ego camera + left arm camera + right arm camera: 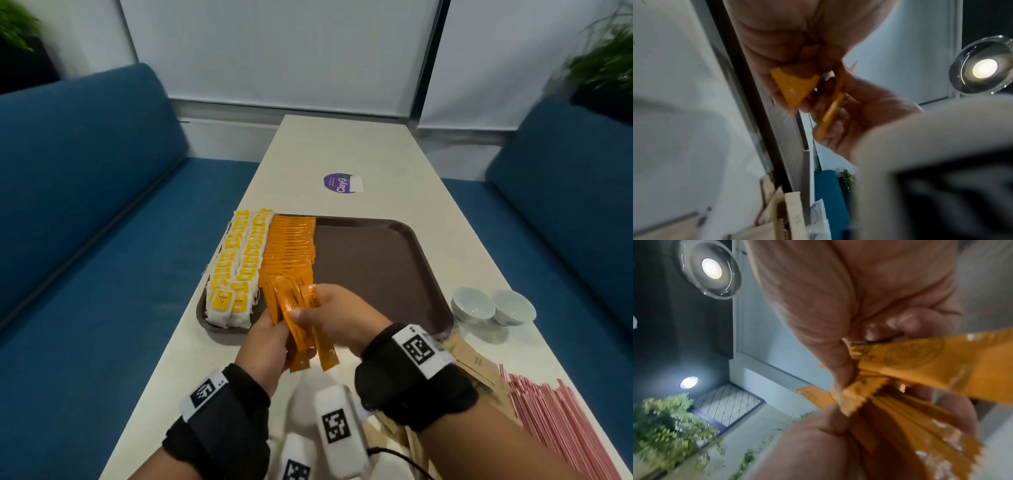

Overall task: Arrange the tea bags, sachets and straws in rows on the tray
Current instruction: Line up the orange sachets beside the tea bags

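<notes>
Blue sofas flank a long pale bench (342, 154) that runs up the middle of the frame toward a white wall. On it sits a brown tray (387, 260), its left part already filled: two rows of yellow tea bags (236, 260) at the left edge, and just right of them a row of orange sachets (291, 243) overlapping up the tray. The right part of the tray is bare.

Both hands meet low in the centre, over the tray's near edge. The left hand (265, 346) clasps a bundle of orange sachets (301, 329) from below, and the right hand (334, 313) pinches the same bundle from above, thumb on top; the right wrist view shows fingers fanning the packets apart. So each grip is grasping sachets, not released.

Judging from this, the sachet row is the step in hand, near its close end. The next move calls for peeling one or a few packets off and laying them lapped in line.

Pink straws (561, 421) and brown paper sachets (469, 359) lie at lower right, off the tray, still waiting. Two white bowls (493, 306) stand just right of the tray.
</notes>
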A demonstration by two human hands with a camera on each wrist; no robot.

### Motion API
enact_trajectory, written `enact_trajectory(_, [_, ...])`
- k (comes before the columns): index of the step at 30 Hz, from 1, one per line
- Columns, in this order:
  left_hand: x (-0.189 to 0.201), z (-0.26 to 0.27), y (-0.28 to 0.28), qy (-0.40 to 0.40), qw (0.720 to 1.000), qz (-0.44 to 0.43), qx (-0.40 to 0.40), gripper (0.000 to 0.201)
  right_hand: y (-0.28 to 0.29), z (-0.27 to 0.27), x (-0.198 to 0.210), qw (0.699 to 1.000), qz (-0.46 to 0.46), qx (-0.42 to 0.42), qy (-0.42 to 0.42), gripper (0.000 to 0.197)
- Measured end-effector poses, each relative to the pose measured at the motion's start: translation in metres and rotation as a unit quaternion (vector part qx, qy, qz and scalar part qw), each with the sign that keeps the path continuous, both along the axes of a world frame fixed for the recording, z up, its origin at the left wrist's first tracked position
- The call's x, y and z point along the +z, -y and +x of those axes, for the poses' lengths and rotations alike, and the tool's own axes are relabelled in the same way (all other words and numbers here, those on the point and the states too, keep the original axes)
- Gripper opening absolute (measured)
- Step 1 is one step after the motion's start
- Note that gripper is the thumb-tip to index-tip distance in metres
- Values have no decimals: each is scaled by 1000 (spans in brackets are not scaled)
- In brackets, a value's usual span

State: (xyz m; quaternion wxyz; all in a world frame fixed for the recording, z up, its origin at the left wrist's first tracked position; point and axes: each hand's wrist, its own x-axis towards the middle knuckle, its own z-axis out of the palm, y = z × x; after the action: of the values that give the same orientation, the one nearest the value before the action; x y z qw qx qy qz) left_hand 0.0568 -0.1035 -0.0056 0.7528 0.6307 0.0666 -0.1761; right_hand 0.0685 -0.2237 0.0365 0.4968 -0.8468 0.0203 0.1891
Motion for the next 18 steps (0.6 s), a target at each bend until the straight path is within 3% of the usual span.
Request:
enact_trajectory(3, [-7, -1, 1, -31, 996, -74, 31, 25, -4, 10, -8, 1000, -26, 5, 3, 26])
enact_trajectory(7, [-16, -2, -4, -58, 990, -125, 33, 31, -3, 14, -14, 998, -63, 24, -12, 29])
enact_trajectory(11, [-19, 4, -4, -47, 990, -127, 35, 27, -9, 12, -14, 990, -125, 49, 39, 30])
enact_trajectory(14, [-20, 9, -4, -11, 993, -111, 41, 24, -14, 11, -13, 989, -121, 64, 65, 25])
enact_trajectory(18, [-22, 11, -7, 12, 994, -92, 65, 22, -19, 4, -14, 992, -87, 14, 88, 37])
